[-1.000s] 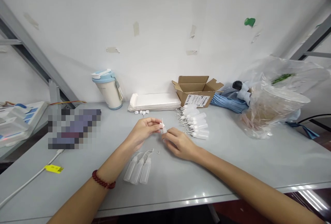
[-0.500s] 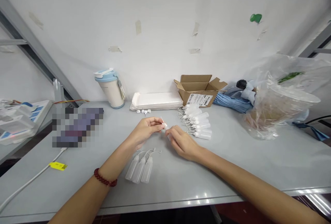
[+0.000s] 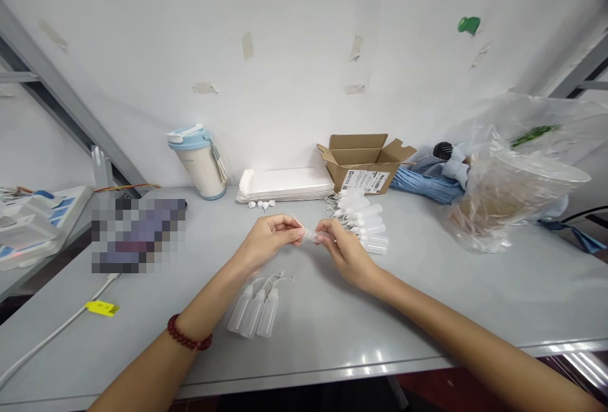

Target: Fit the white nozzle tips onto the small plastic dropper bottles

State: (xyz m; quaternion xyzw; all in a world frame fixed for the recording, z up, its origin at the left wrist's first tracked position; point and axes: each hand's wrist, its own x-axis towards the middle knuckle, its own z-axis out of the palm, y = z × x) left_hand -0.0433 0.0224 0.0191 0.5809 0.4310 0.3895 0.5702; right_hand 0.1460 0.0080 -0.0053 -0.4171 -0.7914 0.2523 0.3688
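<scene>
A small translucent squeeze bottle is held between my hands above the middle of the table, mostly covered by fingers. My left hand pinches its white tip end between thumb and fingers. From the other side, my right hand grips the bottle's body. Three squeeze bottles with thin bent tubes lie side by side near my left forearm. Beyond my right hand rests a pile of similar bottles. Several small white caps stand behind my left hand.
Along the wall are a blue-lidded tumbler, a stack of white packets and an open cardboard box. A plastic-wrapped container and a folded blue umbrella sit at right. At left lies a blurred-out phone with a white cable.
My right hand has turned and shifted slightly right, and the bottle now lies more level between my hands. My left hand keeps its pinch. The three nearby bottles stay put.
</scene>
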